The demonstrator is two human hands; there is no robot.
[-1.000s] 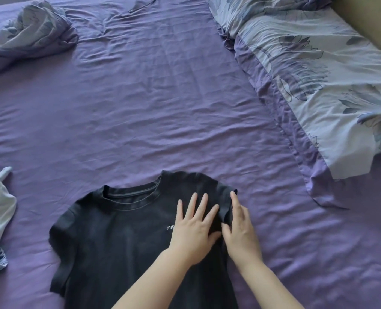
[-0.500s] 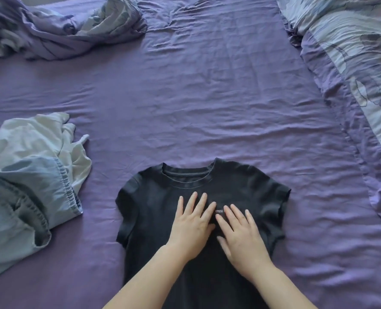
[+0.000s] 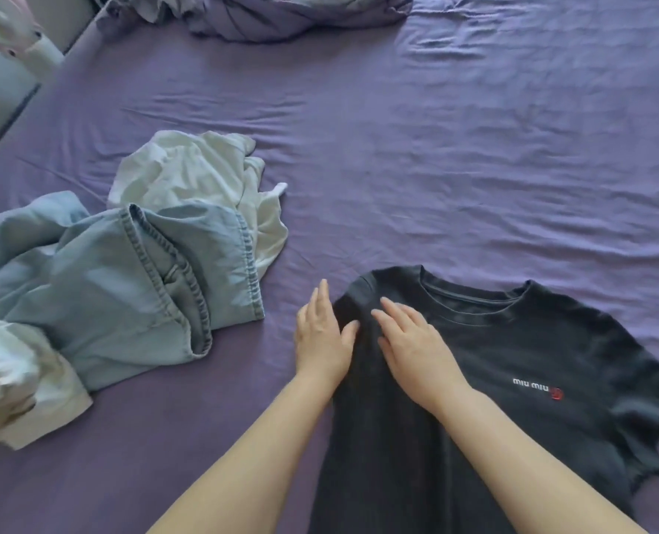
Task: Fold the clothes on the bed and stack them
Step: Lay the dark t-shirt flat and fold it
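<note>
Lying flat with fingers spread, both hands, left hand (image 3: 320,337) and right hand (image 3: 412,348), hide the black T-shirt's (image 3: 532,364) left sleeve.

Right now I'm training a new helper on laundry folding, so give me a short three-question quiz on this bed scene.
1. True or false: both hands are on the black T-shirt.
2. Which garment overlaps the white shirt? A) jeans B) towel C) sock
3. Fill in: the left hand lies at the T-shirt's ____ edge, as the camera sees it.

Key
1. True; the right hand lies flat on the cloth, the left touches its edge.
2. A, the jeans.
3. Left.
</note>
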